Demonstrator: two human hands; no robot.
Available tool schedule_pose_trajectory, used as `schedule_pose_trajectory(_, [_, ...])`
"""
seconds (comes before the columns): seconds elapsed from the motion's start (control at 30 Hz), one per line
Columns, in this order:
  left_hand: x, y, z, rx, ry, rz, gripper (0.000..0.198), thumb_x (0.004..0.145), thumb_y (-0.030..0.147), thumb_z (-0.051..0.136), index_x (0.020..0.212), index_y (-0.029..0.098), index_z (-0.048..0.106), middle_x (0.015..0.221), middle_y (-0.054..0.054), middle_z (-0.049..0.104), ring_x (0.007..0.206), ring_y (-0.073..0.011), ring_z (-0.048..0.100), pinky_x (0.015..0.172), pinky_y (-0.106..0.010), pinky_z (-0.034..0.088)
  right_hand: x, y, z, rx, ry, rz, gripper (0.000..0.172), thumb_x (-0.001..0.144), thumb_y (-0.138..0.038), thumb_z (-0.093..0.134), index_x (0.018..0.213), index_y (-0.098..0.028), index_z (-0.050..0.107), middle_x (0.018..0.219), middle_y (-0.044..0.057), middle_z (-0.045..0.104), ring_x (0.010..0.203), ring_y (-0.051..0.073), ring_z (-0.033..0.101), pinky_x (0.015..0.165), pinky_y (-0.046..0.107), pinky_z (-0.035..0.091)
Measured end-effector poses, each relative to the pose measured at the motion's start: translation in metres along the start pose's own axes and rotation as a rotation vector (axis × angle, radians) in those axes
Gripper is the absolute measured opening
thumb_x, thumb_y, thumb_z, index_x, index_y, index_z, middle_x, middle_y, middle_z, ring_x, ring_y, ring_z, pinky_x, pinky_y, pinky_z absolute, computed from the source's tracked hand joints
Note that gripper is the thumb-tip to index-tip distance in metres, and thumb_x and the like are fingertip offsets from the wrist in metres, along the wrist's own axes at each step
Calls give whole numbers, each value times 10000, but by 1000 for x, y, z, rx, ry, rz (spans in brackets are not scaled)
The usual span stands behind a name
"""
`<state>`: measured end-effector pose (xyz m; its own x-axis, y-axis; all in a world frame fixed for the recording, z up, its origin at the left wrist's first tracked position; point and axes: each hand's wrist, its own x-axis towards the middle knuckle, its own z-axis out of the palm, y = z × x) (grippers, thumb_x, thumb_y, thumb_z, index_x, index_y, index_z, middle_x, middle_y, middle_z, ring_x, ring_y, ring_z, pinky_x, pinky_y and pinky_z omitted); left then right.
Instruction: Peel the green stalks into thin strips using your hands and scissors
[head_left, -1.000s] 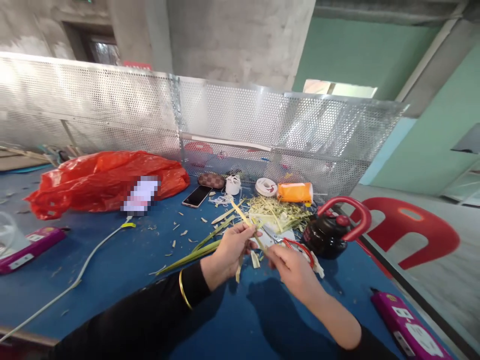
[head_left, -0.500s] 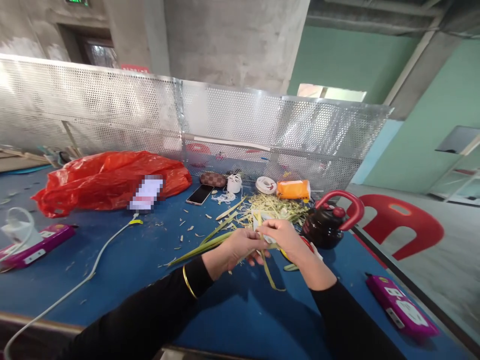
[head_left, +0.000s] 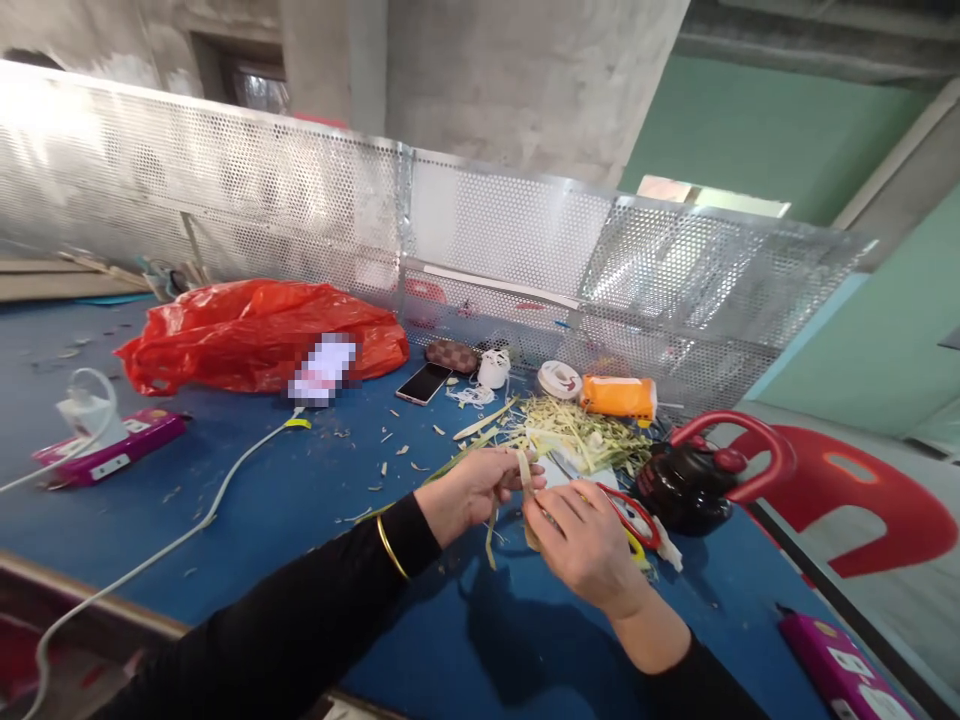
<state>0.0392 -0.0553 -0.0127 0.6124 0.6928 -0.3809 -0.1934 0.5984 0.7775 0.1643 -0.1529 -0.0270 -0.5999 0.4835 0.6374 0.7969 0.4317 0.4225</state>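
Observation:
My left hand [head_left: 469, 488] is closed, pinching a pale green leaf strip [head_left: 523, 472] above the blue table [head_left: 300, 500]. Its tail hangs down below my fingers. My right hand [head_left: 581, 540] meets it from the right, fingers curled onto the same strip. A gold bangle [head_left: 391, 547] sits on my left wrist over a black sleeve. Long green leaf blades [head_left: 450, 462] lie on the table behind my left hand. Red-handled scissors [head_left: 630, 515] lie just right of my right hand.
A heap of leaf shavings [head_left: 577, 435] lies beyond my hands, beside a black teapot with a red handle [head_left: 694, 480]. Farther back lie a phone [head_left: 424, 382], tape roll [head_left: 558, 379], orange packet [head_left: 619, 396] and red plastic bag [head_left: 255, 335]. Purple power strips [head_left: 112, 450] flank me. A perforated metal screen [head_left: 487, 250] backs the table.
My hands came lower and nearer to me, the right hand turning palm down over the strip. The long strip tail that hung toward me is shorter now. The camera swung left.

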Motion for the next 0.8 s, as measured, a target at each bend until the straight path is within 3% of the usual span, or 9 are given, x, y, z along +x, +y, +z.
schedule_pose_trajectory(0.13, [-2, 7, 0, -92, -27, -28, 144, 809, 20, 490, 747, 103, 591, 618, -19, 601, 481, -51, 565, 444, -106, 424, 1, 1, 7, -19, -31, -46, 237, 861, -52, 455, 961, -128, 656, 806, 92, 665, 757, 201, 585, 796, 392, 416])
schedule_pose_trajectory(0.23, [-4, 9, -1, -135, -16, -27, 168, 832, 22, 461, 756, 98, 590, 648, -24, 604, 521, -57, 592, 542, -119, 491, 1, 1, 4, 99, -69, -47, 247, 862, -110, 447, 1006, -128, 646, 807, 89, 652, 784, 208, 575, 843, 416, 419])
schedule_pose_trajectory(0.33, [-3, 7, -2, -152, -6, -14, 118, 821, 39, 500, 771, 96, 589, 673, -34, 615, 537, -67, 601, 546, -129, 491, 1, -1, -1, 252, -33, 12, 264, 869, -179, 453, 1064, -120, 622, 819, 85, 643, 773, 205, 567, 825, 429, 430])
schedule_pose_trajectory(0.47, [2, -2, -1, -137, -29, -1, 89, 767, 44, 548, 711, 109, 572, 614, -31, 602, 499, -89, 577, 514, -166, 471, 3, -8, 7, 160, 35, 23, 278, 877, -82, 466, 1107, -135, 613, 863, 80, 645, 819, 191, 585, 860, 394, 426])
schedule_pose_trajectory(0.63, [1, -14, 2, -95, -28, 20, 139, 742, 55, 546, 624, 128, 534, 512, 6, 537, 434, -87, 517, 443, -174, 400, 7, -15, 18, 109, 23, 5, 221, 889, -68, 465, 928, -183, 650, 842, 43, 648, 784, 161, 594, 933, 379, 405])
schedule_pose_trajectory(0.73, [-1, -16, 3, -77, -13, 51, 153, 729, 50, 580, 615, 134, 520, 510, 24, 529, 427, -71, 503, 453, -165, 396, 6, -13, 17, 260, 93, 133, 204, 884, -88, 474, 884, -197, 646, 829, 43, 656, 793, 167, 601, 885, 381, 424])
schedule_pose_trajectory(0.8, [-3, -17, 4, -64, 1, 72, 144, 736, 66, 600, 632, 133, 528, 529, 19, 549, 443, -72, 525, 495, -169, 435, 3, -9, 17, 480, 183, 444, 138, 877, -167, 518, 837, -205, 645, 826, 60, 659, 824, 196, 601, 848, 388, 440])
